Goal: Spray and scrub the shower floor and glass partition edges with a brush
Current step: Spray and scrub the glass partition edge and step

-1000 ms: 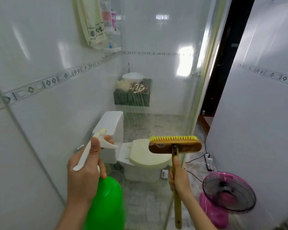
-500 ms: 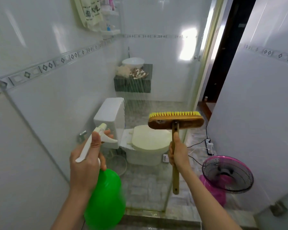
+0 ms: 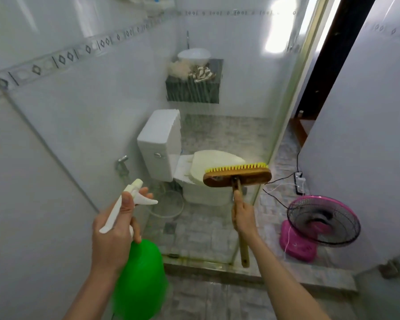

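Observation:
My left hand (image 3: 116, 229) grips the white trigger head of a green spray bottle (image 3: 140, 278), nozzle aimed toward the glass partition (image 3: 247, 100). My right hand (image 3: 244, 218) holds the wooden handle of a scrub brush (image 3: 237, 175), whose yellow bristles point up and away against the glass near its metal edge frame (image 3: 293, 98). The wet grey tiled shower floor (image 3: 201, 294) lies below my arms, with a raised curb (image 3: 217, 266) at the foot of the glass.
Behind the glass stand a white toilet (image 3: 171, 155) and a small basin on a dark shelf (image 3: 193, 88). A pink floor fan (image 3: 319, 225) and a power strip (image 3: 299, 182) with cables sit on the floor at right, beside a white wall (image 3: 365, 158).
The view has tilted downward, showing more floor and the curb. The brush head now sits lower against the glass, in front of the toilet seat. The spray bottle stays in my left hand.

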